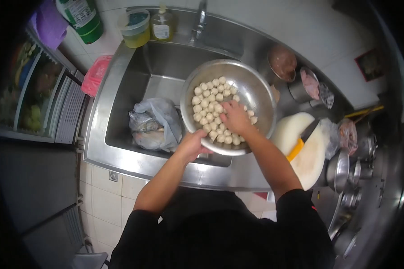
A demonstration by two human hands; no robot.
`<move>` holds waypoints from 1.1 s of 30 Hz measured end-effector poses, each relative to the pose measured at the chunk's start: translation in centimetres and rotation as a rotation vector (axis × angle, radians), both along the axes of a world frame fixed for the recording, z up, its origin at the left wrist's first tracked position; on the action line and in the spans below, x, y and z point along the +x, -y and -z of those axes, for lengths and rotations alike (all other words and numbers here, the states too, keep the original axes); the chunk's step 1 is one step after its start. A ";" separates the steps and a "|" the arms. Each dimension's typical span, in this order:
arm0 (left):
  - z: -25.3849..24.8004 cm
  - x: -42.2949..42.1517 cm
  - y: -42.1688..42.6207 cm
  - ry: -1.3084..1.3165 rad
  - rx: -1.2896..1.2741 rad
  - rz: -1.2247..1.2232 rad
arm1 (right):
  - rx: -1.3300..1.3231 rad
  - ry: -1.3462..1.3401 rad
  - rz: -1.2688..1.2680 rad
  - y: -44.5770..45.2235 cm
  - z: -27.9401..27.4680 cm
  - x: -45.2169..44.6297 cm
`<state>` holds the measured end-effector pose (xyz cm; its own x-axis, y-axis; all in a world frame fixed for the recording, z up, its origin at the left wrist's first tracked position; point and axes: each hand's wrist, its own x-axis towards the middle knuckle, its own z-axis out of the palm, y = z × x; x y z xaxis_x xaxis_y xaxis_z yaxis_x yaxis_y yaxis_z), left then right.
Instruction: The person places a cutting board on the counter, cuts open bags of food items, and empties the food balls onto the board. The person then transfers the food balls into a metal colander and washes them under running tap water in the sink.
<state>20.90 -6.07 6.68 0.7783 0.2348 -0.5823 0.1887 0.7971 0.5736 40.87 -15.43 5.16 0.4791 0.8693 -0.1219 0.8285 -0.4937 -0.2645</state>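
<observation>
A large round metal bowl [264, 92] is held tilted over the right part of the sink and its front edge. Many pale, round balls [206, 107], which look like fish balls or meatballs, cover much of its bottom. My left hand [194, 145] is closed on the bowl's near-left rim, thumb inside. My right hand [236, 117] reaches into the bowl from the near right. Its fingers are apart and touch the balls, with the fingertips partly hidden among them.
In the steel sink [159, 60] lies a grey plastic bag [159, 123] with something inside. To the right, a yellow-handled knife [302, 142] rests on a round white cutting board [307, 168]. Behind are the faucet [199, 22], a soap bottle [162, 27] and containers of meat [283, 62].
</observation>
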 end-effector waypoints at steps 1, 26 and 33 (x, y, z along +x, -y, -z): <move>0.7 -0.9 -0.8 0.029 -0.015 -0.007 | 0.109 0.010 0.017 -1.3 0.5 -0.8; 6.5 -9.2 -11.8 -0.138 -0.071 -0.314 | -0.456 0.671 -0.059 -31.7 -2.4 11.7; 8.0 -9.5 -11.4 -0.043 -0.044 -0.304 | 0.084 0.421 -0.407 -22.1 7.2 -0.4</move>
<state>11.36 5.30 -1.33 0.6507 0.4267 -0.6281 -0.0384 0.8446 0.5341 40.44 6.69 -2.06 0.0977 0.9917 0.0839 0.9890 -0.1061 0.1033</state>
